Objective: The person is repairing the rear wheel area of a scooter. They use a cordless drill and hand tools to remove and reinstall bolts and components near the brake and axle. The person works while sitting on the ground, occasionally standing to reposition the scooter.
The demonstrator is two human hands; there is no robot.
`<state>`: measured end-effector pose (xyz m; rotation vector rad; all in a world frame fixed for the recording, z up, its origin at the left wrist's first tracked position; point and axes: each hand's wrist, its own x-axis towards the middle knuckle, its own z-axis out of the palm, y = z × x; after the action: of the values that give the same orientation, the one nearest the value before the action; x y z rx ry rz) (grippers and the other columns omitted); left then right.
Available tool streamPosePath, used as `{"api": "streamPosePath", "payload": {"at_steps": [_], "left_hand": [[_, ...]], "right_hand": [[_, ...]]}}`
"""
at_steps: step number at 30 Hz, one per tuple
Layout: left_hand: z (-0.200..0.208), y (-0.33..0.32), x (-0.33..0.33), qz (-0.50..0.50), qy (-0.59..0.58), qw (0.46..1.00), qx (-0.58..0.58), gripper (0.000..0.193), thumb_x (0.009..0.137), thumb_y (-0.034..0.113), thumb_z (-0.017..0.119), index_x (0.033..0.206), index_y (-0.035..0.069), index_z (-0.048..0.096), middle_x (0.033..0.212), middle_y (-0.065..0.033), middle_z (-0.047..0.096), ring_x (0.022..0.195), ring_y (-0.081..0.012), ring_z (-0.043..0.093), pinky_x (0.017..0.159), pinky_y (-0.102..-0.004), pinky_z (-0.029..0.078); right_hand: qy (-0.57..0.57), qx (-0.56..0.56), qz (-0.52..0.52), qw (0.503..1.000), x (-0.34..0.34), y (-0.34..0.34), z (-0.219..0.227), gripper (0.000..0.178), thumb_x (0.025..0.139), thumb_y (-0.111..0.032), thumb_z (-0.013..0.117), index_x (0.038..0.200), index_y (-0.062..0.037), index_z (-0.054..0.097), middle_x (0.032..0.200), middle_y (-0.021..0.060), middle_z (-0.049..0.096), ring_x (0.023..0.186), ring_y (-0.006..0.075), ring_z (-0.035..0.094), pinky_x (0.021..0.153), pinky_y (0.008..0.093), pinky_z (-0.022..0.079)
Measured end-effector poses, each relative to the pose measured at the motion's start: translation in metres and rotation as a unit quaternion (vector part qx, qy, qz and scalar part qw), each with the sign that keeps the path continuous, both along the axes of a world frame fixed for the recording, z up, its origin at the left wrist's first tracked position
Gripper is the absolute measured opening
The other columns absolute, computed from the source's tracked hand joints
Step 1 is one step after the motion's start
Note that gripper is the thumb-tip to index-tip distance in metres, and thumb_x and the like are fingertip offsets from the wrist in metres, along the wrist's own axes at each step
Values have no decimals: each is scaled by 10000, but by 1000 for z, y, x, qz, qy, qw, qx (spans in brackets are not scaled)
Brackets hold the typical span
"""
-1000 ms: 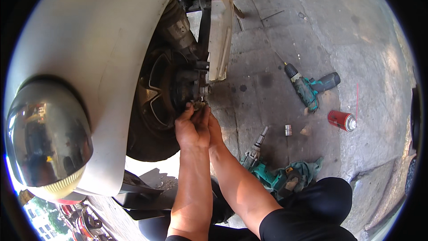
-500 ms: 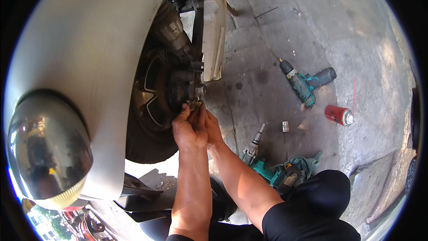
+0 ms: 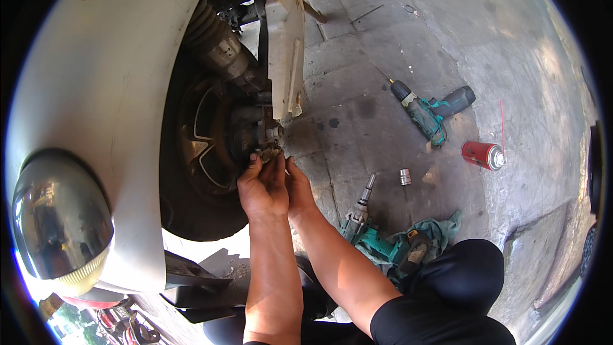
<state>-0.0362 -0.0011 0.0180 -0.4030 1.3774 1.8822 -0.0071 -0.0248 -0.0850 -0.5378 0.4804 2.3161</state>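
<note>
Both my hands are together at the hub of a black-tyred wheel (image 3: 191, 201) with spokes. My left hand (image 3: 263, 193) is closed, its thumb and fingers pinching a small dull metal part (image 3: 271, 153) just below the axle end (image 3: 273, 133). Pressed in beside it, my right hand (image 3: 297, 186) has its fingers curled up to the same part; the left hand hides some of them. Above the hub are a shock absorber (image 3: 223, 51) and an upright pale panel (image 3: 285, 45).
White bodywork (image 3: 121, 83) with a round chrome-backed lamp (image 3: 60, 217) fills the left. On the paving at right lie a teal-black drill (image 3: 424, 115), a red spray can (image 3: 480, 154) and a metal socket (image 3: 405, 177). A teal power wrench (image 3: 377, 243) rests on a cloth near my knee.
The view has shifted a little, so the wheel and bodywork sit further left. My hands remain at the hub on the metal part; the right fingers have spread slightly from the left.
</note>
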Motion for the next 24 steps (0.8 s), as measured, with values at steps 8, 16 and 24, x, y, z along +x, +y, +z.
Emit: {"api": "streamPosePath", "payload": {"at_steps": [8, 16, 24], "left_hand": [[-2, -2, -3, -11, 9, 1000, 16, 249, 949, 96, 577, 1176, 1, 541, 1166, -170, 570, 1158, -328, 540, 1055, -493, 455], [-3, -1, -11, -33, 13, 999, 8, 365, 965, 163, 549, 1275, -16, 477, 1328, -218, 491, 1266, -395, 466, 1085, -544, 408], [0, 3, -15, -74, 18, 997, 35, 341, 966, 135, 536, 1270, -10, 482, 1348, -205, 487, 1278, -378, 464, 1091, -525, 408]], "right_hand": [[132, 20, 55, 990, 10, 5, -38, 290, 990, -271, 571, 1198, -73, 533, 1166, 128, 607, 1044, 257, 606, 890, 388, 520], [4, 60, 5, 998, -1, 5, -29, 379, 978, -410, 562, 1125, -61, 536, 1046, 143, 599, 880, 262, 621, 749, 378, 563], [2, -54, 11, 998, -6, 4, -22, 274, 1022, -257, 492, 1158, -19, 494, 1070, 159, 601, 918, 268, 628, 794, 410, 565]]}}
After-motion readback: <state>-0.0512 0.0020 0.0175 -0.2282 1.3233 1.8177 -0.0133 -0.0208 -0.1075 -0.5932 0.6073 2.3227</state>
